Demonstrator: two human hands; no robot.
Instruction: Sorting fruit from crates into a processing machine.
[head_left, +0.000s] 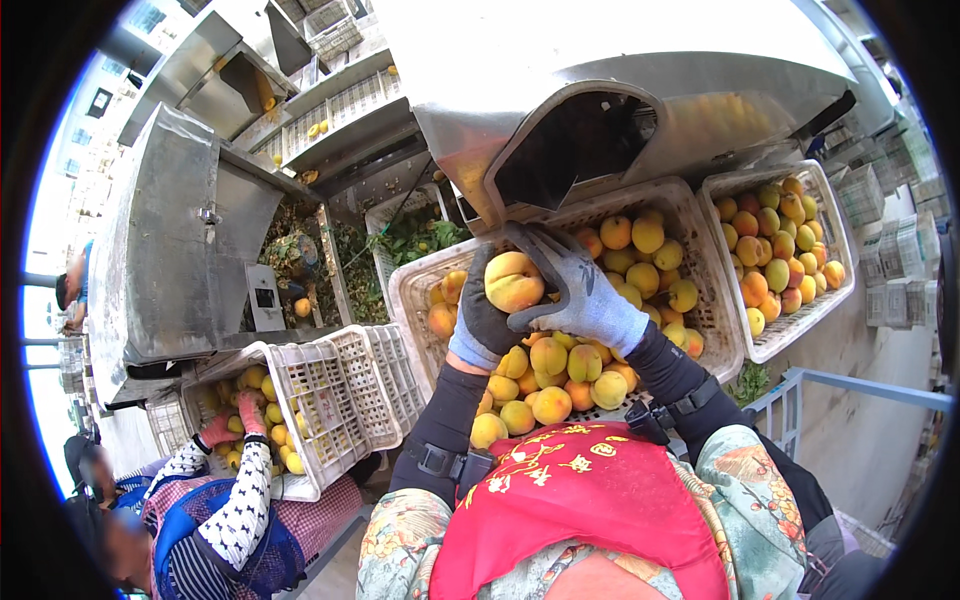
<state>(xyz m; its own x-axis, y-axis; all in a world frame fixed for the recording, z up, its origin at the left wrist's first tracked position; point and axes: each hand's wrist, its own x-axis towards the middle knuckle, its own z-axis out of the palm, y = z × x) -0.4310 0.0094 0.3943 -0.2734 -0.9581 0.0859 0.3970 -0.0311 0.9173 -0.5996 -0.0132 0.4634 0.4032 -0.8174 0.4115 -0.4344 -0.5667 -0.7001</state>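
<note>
A large yellow-orange peach (511,283) is held up between my two gloved hands, above the crate in front of me. My left hand (479,318), in a dark grey glove, wraps its left side. From the right, my right hand (582,291), in a blue-grey glove, closes on it with thumb below and fingers above. Under my hands sits a whitish plastic crate (715,290) with many peaches in it; some lie near me (551,356), others at the far right (648,236). My forearms hide part of the crate.
A metal chute (575,150) opens just beyond the crate. Another full crate of peaches (850,270) stands to the right, beside a blue-grey rail (870,390). On the left, a co-worker's gloved hands (235,422) reach into a tilted crate (310,410). Green leaves (425,237) lie behind.
</note>
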